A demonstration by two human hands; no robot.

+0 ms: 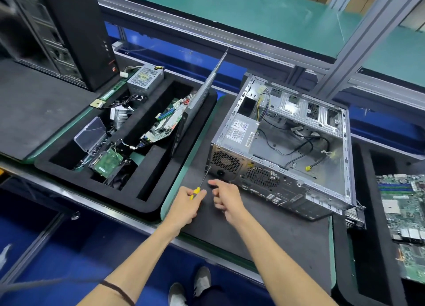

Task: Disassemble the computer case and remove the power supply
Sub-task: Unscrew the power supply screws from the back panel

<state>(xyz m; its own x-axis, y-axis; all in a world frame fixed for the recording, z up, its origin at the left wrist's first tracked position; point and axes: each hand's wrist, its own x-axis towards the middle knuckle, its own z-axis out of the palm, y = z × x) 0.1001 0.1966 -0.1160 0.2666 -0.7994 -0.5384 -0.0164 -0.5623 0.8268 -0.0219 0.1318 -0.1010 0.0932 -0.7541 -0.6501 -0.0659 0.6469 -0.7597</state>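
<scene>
Driving a yellow-handled screwdriver [198, 187], the left hand [186, 204] has its fingers curled round the handle; the shaft runs up and to the right, its tip at the lower left corner of the case's rear panel, apparently on a power-supply screw.

Head view only. The open desktop case [285, 144] lies on its side on the dark desk mat [264, 232], side panel off, rear face toward the person. The power supply [239, 133] sits in the near-left corner of the case, its fan grille and mains socket facing the hands, cables trailing inward to the right.

The right hand [226, 200] hovers just beside the screwdriver, fingers loosely curled, holding nothing, close to the rear panel.

Judgement: the supply lies just above and ahead of both hands; the left hand's tool is already lined up with the screw, so turning follows along the shaft's axis.

A foam tray [147, 204] of removed parts sits left.
</scene>
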